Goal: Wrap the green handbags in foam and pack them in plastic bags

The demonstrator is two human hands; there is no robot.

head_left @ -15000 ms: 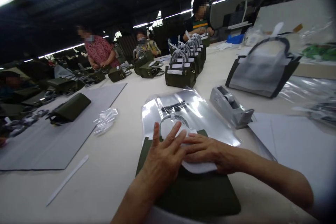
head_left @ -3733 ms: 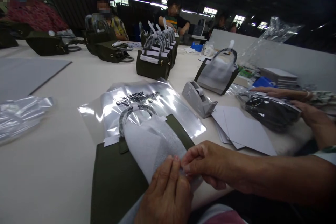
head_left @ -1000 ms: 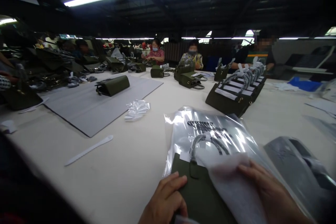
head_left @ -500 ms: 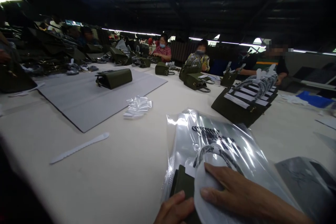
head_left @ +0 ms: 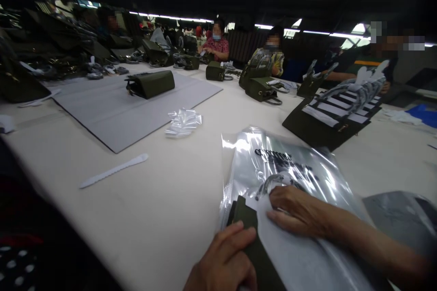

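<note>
Directly under both hands, at the near right edge of the surface (head_left: 164,218), lies a flat dark olive bag (head_left: 247,229), its long axis running from the person toward the far side, its wrapped handle (head_left: 273,183) at the far end. A white foam sheet (head_left: 290,254) covers most of its face. The left hand (head_left: 223,261) rests on the bag's bare near-left corner, fingers (head_left: 239,236) together and laid flat, pinching nothing. The right hand (head_left: 300,211) lies palm down on the foam just below the handle, its fingers loosely spread and pressing the sheet; it is the nearer hand to the handle. Just beyond the handle, a clear printed plastic bag (head_left: 290,163) lies flat, its mouth toward the olive bag, which is not yet inside it as far as the view shows. Farther off stand a row of wrapped olive bags (head_left: 337,113), a crumpled plastic scrap (head_left: 183,122), a white flat tool (head_left: 114,170), and a grey mat (head_left: 112,113) carrying another bag (head_left: 152,84).
</note>
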